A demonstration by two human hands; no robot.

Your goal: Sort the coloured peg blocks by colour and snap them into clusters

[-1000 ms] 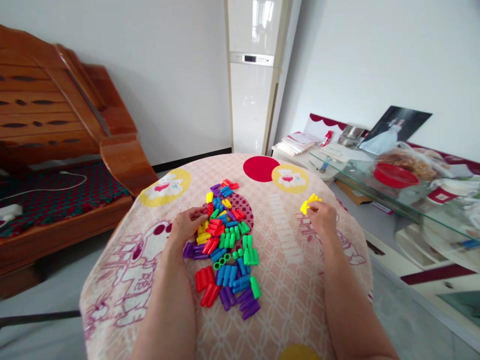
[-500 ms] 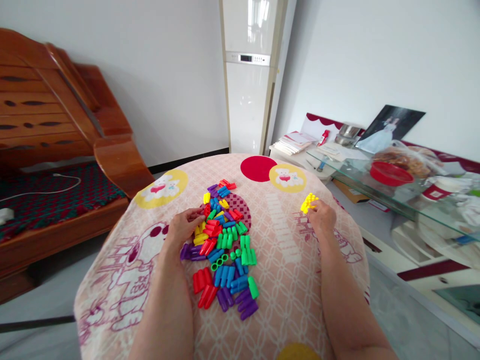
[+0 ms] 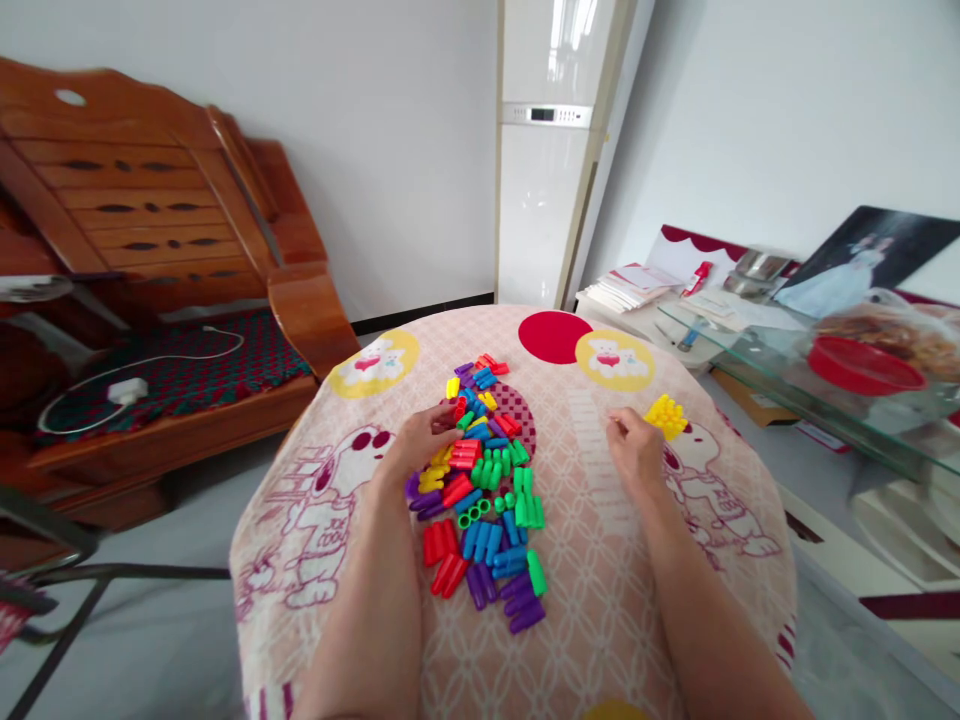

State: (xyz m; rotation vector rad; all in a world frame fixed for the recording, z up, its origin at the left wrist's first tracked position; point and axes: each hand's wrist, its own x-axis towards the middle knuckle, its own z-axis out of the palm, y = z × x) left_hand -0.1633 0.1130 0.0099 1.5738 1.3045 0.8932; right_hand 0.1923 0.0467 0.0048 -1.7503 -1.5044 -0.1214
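My left hand (image 3: 422,443) rests at the left edge of a pile of bullet-shaped plastic toy pieces, fingers apart and bent over it, tips beside a small red piece (image 3: 460,409) and yellow pieces (image 3: 433,474). Joined red pieces (image 3: 439,541), blue pieces (image 3: 482,541), green pieces (image 3: 529,510) and purple pieces (image 3: 523,603) spread toward me. My right hand (image 3: 636,452) is over the tablecloth to the right of the pile, fingers curled together, with nothing visible in them. Just beyond it lies a cluster of yellow pieces (image 3: 666,416), apart from the pile.
A patterned tablecloth (image 3: 585,620) covers the round table. At right, a glass shelf (image 3: 750,360) bears a red bowl (image 3: 866,365) and a photograph (image 3: 870,260). A wooden bench (image 3: 172,420) stands left, and a tall white cabinet unit (image 3: 544,200) stands behind the table.
My right hand has left the yellow cluster and moved left toward the pile. My left hand stays at the pile's edge. The view has turned left.
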